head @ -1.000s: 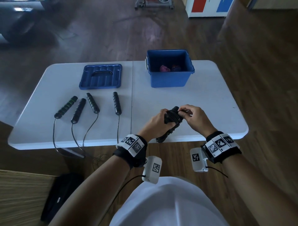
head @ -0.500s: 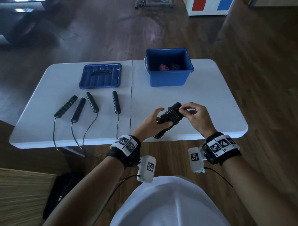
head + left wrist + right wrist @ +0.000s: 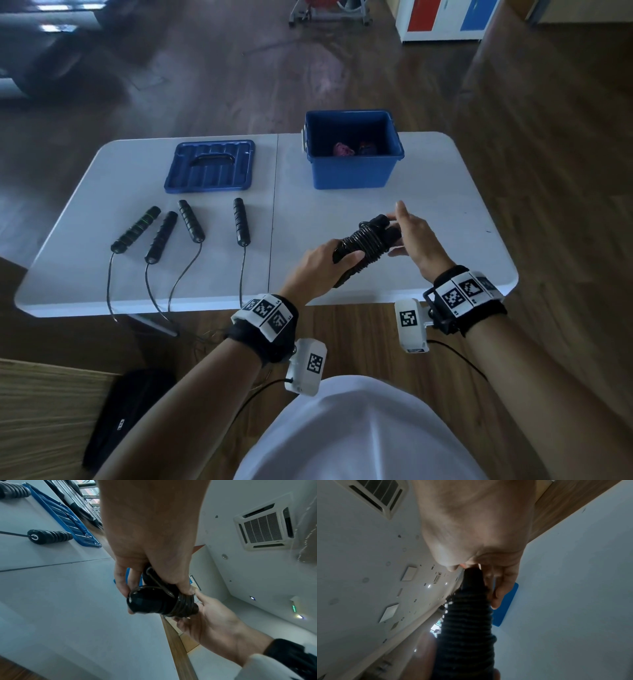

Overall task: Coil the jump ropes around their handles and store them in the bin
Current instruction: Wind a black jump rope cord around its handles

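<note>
A black jump rope, its cord coiled round both handles, is held above the white table's front edge. My left hand grips its lower end, thumb on top. In the left wrist view the coiled rope sits between the left hand's thumb and fingers. My right hand touches the upper end with straight fingers, index finger pointing up. The right wrist view shows the coiled rope running up to the right hand's fingers. The open blue bin stands behind, with a pink and a dark bundle inside.
The blue bin lid lies at the table's back left. Several black handles of uncoiled ropes, one green-striped, lie in a row on the left half, their cords hanging over the front edge. A black bag sits on the floor.
My left hand has closed round the lower end of the coiled rope. The right hand's fingers, which pinched the top end, have straightened. The bundle has tilted slightly flatter.
</note>
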